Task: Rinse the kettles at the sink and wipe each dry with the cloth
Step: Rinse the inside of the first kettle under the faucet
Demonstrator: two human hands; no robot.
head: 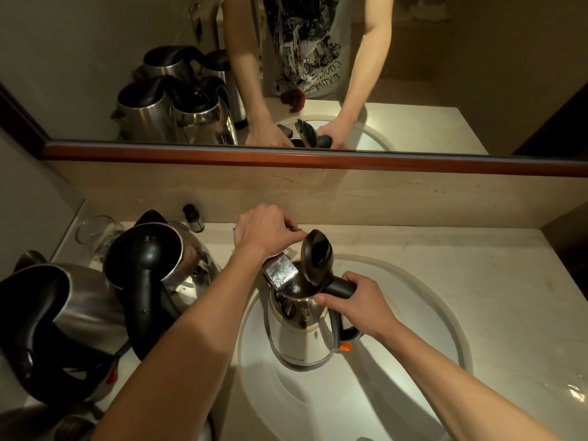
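Observation:
A steel kettle (302, 335) with a black handle stands upright over the white sink basin (413, 361), its black lid (316, 256) flipped open. My right hand (356, 300) grips the kettle's handle at the top. The chrome faucet spout (280, 272) hangs over the kettle's open mouth. My left hand (267, 230) grips the faucet lever behind the spout. No water stream is visible. No cloth shows on the counter; in the mirror a dark red cloth (292, 98) lies at the counter's front edge.
Two more steel kettles (165, 265) (57, 313) with black handles crowd the counter on the left. A glass (95, 232) and a small dark bottle (193, 218) stand behind them. A mirror (445, 74) with a wooden frame runs above the marble backsplash.

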